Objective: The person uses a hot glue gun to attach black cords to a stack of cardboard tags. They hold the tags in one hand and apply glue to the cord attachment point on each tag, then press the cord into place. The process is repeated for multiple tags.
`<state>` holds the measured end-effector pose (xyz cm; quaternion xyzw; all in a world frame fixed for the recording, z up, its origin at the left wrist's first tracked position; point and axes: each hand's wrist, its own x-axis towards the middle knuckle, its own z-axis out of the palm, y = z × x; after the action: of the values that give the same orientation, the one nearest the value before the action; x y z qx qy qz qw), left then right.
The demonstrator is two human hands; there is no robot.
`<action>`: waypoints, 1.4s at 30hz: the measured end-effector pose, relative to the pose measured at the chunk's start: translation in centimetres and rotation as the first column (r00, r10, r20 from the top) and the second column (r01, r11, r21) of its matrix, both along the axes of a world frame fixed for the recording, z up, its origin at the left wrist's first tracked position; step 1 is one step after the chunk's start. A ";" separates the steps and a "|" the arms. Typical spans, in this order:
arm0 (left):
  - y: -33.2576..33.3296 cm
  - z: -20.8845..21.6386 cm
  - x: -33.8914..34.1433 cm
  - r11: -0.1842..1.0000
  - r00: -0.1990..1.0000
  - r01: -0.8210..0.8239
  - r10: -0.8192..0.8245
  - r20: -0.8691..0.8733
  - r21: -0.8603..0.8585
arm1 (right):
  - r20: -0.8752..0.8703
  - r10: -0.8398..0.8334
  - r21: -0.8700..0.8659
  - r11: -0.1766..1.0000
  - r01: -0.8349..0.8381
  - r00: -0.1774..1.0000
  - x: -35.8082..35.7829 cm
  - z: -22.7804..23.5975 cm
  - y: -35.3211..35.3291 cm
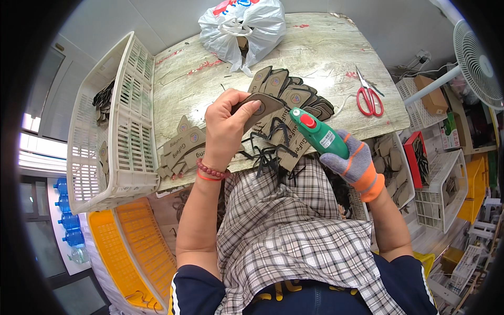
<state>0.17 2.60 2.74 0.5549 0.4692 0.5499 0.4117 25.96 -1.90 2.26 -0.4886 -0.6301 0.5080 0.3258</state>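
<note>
Fingers of the gloved right hand (pixel 349 163) wrap the green tool (pixel 321 137), two o'clock; those of the bare left hand (pixel 227 118) pinch a brown panel (pixel 270 103), twelve o'clock. Risk: bumping the table (pixel 178 73) may drop loose panels (pixel 287 159) off its six-o'clock edge; tool slippage could nick hand or panel. Materials: wood-grained table; rounded plastic tool; thin, matte panel.

Green tool (pixel 320 134) smooth plastic; brown piece (pixel 270 105) matt; tabletop (pixel 325 42) wood-grained.
</note>
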 end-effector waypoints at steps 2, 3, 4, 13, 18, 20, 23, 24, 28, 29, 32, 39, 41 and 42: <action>0.1 0.4 -0.4 0.999 0.998 0.048 -0.048 -0.042 0.014 | 0.004 0.012 -0.009 1.000 -0.012 1.000 0.1 0.1 0.0; 0.2 0.5 -0.6 0.998 0.995 0.060 -0.058 -0.077 0.020 | 0.006 0.019 -0.014 1.000 -0.019 1.000 0.1 0.2 0.0; 0.3 0.5 -0.8 0.997 0.991 0.072 -0.068 -0.112 0.025 | 0.006 0.024 0.012 1.000 -0.024 1.000 0.2 0.0 0.1; 0.3 2.1 -0.8 0.974 0.921 0.223 -0.225 -0.319 -0.044 | -0.016 0.065 0.042 0.997 -0.064 0.998 -0.1 -0.1 0.5; 0.8 0.9 -0.4 0.964 0.924 0.232 -0.261 -0.279 -0.133 | -0.061 0.085 0.086 0.993 -0.079 0.995 -0.6 -1.0 1.1; 1.5 0.3 -1.0 0.980 0.965 0.101 -0.139 -0.223 -0.174 | -0.046 0.004 0.056 0.998 -0.001 0.999 -0.8 -0.5 1.0; 3.1 -1.1 -5.1 0.960 0.938 -0.256 0.275 0.212 -0.112 | -0.004 -0.050 0.012 0.999 0.050 0.999 -0.9 -0.2 0.6; 3.2 -1.7 -6.0 0.930 0.840 -0.344 0.368 0.400 -0.132 | 0.013 -0.060 -0.006 0.998 0.060 0.998 -0.9 -0.3 0.4; 0.3 -5.5 -5.2 0.887 0.498 -0.218 0.460 0.735 -0.408 | 0.018 -0.106 -0.051 0.993 0.107 0.994 -1.7 -2.0 -0.4; -0.5 -6.7 -4.6 0.899 0.485 -0.068 0.408 0.773 -0.432 | -0.010 -0.116 -0.122 0.986 0.114 0.993 -2.0 -1.8 -0.6; -2.1 -6.7 -0.7 0.876 0.535 0.018 0.398 0.745 -0.481 | 0.084 -0.121 -0.108 0.986 0.130 0.989 -2.9 -2.6 -1.0; -1.9 -5.6 2.3 0.943 0.710 -0.069 0.276 0.647 -0.325 | 0.164 -0.087 -0.056 0.994 0.098 0.983 -3.1 -2.7 -1.5; -1.8 -5.4 2.3 0.952 0.752 -0.086 0.255 0.608 -0.293 | 0.162 -0.084 -0.090 0.991 0.100 0.983 -3.1 -2.2 -1.5; -1.7 -5.3 2.4 0.957 0.771 -0.093 0.245 0.588 -0.276 | 0.153 -0.084 -0.132 0.986 0.105 0.985 -3.1 -1.8 -1.5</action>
<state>2.53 0.92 -2.59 0.2488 0.4180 0.6771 0.5522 22.86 -3.36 0.42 -0.5756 -0.5914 0.4974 0.2673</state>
